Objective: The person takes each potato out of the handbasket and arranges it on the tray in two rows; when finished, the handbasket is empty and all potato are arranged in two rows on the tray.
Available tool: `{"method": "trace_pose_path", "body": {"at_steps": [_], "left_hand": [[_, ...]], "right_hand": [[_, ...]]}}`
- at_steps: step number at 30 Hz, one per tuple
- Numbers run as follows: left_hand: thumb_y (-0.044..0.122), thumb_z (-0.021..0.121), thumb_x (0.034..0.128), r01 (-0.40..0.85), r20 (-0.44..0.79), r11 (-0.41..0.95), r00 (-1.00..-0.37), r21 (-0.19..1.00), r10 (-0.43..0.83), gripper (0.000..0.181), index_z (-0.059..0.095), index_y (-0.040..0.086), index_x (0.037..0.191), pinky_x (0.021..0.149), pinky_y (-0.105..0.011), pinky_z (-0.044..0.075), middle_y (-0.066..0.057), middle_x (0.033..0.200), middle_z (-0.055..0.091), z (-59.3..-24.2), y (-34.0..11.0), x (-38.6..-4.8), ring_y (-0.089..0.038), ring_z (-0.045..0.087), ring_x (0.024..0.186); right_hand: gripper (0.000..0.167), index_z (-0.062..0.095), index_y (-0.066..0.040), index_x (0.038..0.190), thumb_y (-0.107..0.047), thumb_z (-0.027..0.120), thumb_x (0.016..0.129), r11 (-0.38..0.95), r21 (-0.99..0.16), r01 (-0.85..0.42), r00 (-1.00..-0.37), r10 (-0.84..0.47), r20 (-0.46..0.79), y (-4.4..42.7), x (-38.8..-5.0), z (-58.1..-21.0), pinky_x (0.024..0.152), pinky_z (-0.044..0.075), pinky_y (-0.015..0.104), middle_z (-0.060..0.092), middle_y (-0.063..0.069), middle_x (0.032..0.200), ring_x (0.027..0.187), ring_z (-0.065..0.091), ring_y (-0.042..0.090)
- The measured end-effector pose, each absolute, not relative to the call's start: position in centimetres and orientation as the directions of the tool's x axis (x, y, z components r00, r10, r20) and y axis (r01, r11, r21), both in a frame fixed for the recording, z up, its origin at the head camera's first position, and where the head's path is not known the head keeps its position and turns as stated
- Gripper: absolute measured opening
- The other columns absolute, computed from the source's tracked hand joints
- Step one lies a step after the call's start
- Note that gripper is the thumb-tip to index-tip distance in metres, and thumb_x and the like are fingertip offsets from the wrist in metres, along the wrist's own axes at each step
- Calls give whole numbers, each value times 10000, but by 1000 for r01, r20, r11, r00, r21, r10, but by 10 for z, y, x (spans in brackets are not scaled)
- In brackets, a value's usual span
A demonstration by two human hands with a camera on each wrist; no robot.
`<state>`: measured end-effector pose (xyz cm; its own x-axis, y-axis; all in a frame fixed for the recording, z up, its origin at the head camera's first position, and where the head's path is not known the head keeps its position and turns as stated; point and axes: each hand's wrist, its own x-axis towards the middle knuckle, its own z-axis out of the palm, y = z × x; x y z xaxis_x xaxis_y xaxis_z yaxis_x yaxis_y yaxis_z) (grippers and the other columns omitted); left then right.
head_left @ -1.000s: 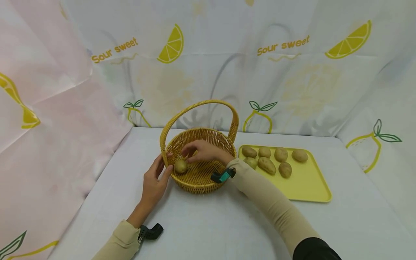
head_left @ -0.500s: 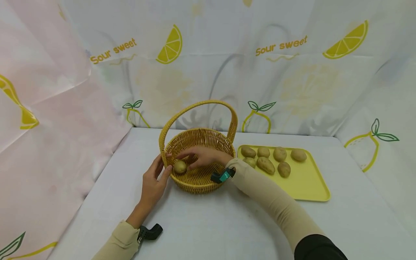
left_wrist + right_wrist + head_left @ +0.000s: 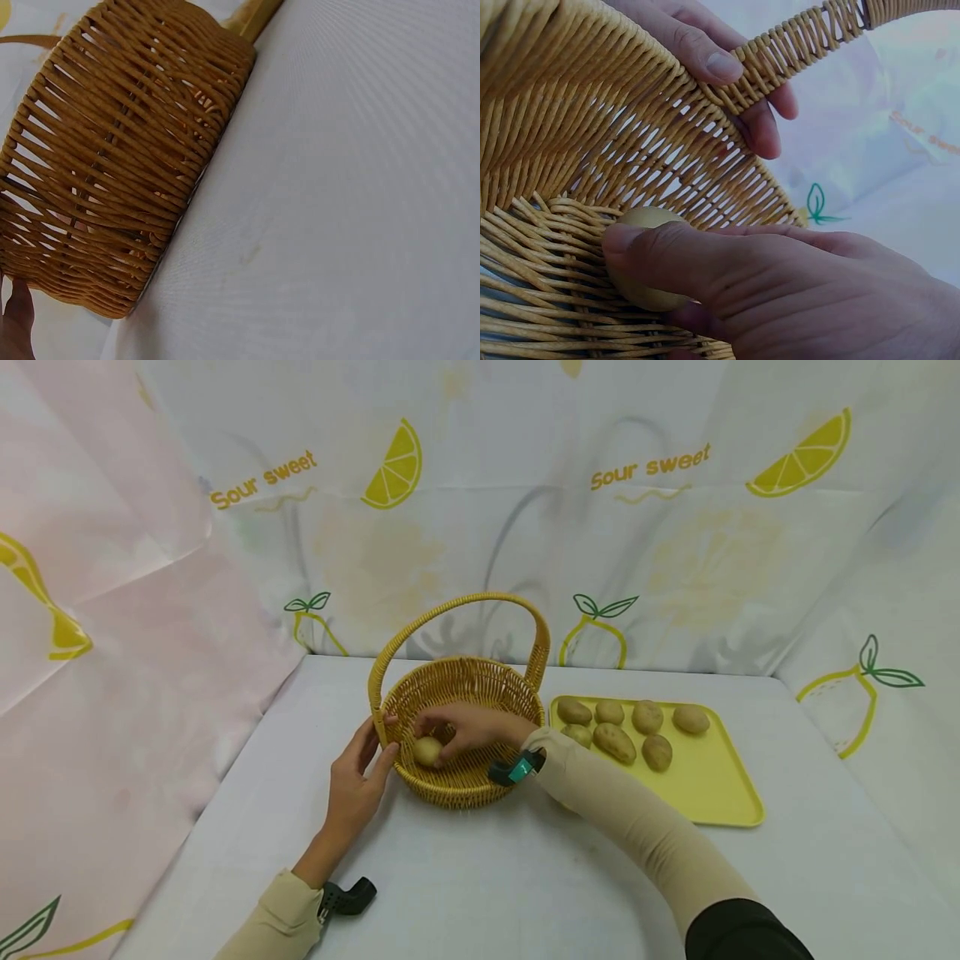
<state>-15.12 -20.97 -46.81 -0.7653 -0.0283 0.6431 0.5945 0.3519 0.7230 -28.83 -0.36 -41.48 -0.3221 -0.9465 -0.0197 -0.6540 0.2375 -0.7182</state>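
Observation:
Inside the woven wicker basket [image 3: 461, 795], my right hand [image 3: 472, 727] grips a small pale potato [image 3: 427, 752] near the left wall. In the right wrist view the thumb lies across the near side of that potato [image 3: 649, 292], and most of the fingers are hidden behind it. My left hand [image 3: 356, 783] holds the basket's left rim where the handle [image 3: 480, 597] joins it. Thumb and fingers are on either side of the rim there. The left wrist view shows the basket's outer wall [image 3: 112, 150], with only a bit of the left hand at the lower left corner.
Right of the basket lies a yellow tray [image 3: 712, 789] with several potatoes [image 3: 615, 743] toward its back and left. The basket stands on a white-covered table [image 3: 480, 885]. A lemon-print cloth [image 3: 480, 510] hangs behind.
Half a second ago my right hand's fingers were spread beside the potato. Now they have closed round it, and it has shifted slightly right. My left hand stays on the rim.

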Motion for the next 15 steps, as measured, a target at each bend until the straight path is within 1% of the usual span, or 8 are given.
{"method": "trace_pose_path", "body": {"at_steps": [4, 8, 15], "left_hand": [[-165, 604, 978, 608, 655, 343, -755, 716, -27, 528, 446, -134, 1482, 1132, -301, 411, -298, 1384, 587, -459, -205, -147, -457, 488, 1365], [-171, 595, 978, 606, 650, 336, -759, 721, -27, 491, 446, -183, 1445, 1131, -314, 416, -312, 1366, 591, -443, -199, -139, -522, 485, 1337], [-166, 589, 984, 596, 638, 333, -770, 731, -22, 480, 444, -191, 1441, 1131, -316, 417, -326, 1362, 586, -433, -196, -133, -509, 483, 1348]], "right_hand": [[420, 667, -43, 1240, -68, 857, 868, 243, -705, -666, -340, -941, -3, -3, -288, -413, 938, 527, 246, 695, 16, 1157, 1063, 626, 122], [386, 700, -66, 1219, -92, 860, 869, 251, -712, -655, -366, -931, 8, -2, -288, -412, 922, 536, 244, 711, -18, 1109, 1036, 642, 116], [366, 714, -67, 1217, -113, 852, 882, 263, -730, -631, -414, -910, 31, 1, -287, -410, 921, 556, 261, 712, -31, 1097, 1025, 662, 105]]}}
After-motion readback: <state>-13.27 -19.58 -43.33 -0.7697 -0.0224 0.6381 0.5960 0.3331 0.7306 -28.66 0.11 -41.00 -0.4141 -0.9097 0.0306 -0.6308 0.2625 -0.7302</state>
